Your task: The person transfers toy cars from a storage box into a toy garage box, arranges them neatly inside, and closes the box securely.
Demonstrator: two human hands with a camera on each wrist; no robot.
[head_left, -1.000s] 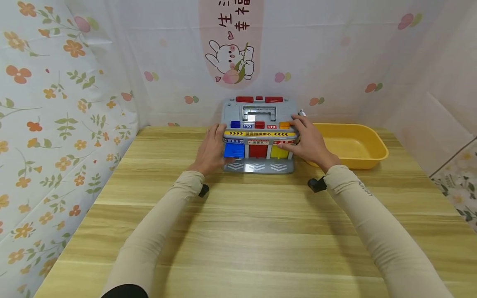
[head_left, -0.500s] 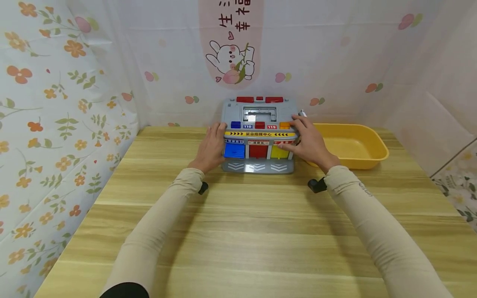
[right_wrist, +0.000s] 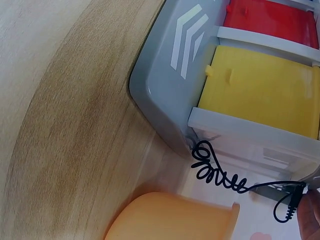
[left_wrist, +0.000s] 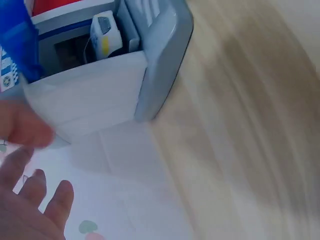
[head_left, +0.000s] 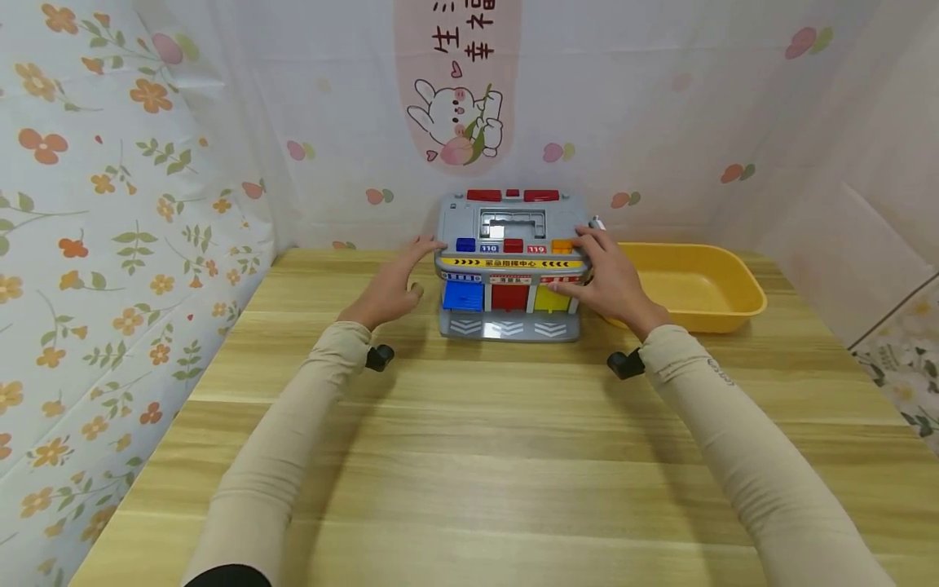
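A grey toy garage (head_left: 509, 326) stands upright at the back of the table. Three doors line its front: blue (head_left: 464, 296), red (head_left: 509, 297) and yellow (head_left: 552, 299). The left wrist view shows the blue door swung outward, with a small white toy car (left_wrist: 106, 36) inside that bay. My left hand (head_left: 389, 289) is at the garage's left side, index finger stretched to its upper edge; whether it touches is unclear. With thumb in front and fingers on top, my right hand (head_left: 616, 281) holds the upper right edge.
A yellow plastic basin (head_left: 741, 306) stands right of the garage, behind my right hand. A coiled black cord (right_wrist: 220, 175) hangs at the garage's right side. Patterned cloth (head_left: 330, 106) closes off the back of the wooden table (head_left: 469, 456).
My left hand has loosened from the garage's left side and moved left, its thumb now apart from the front. The right hand and the garage stay nearly in place.
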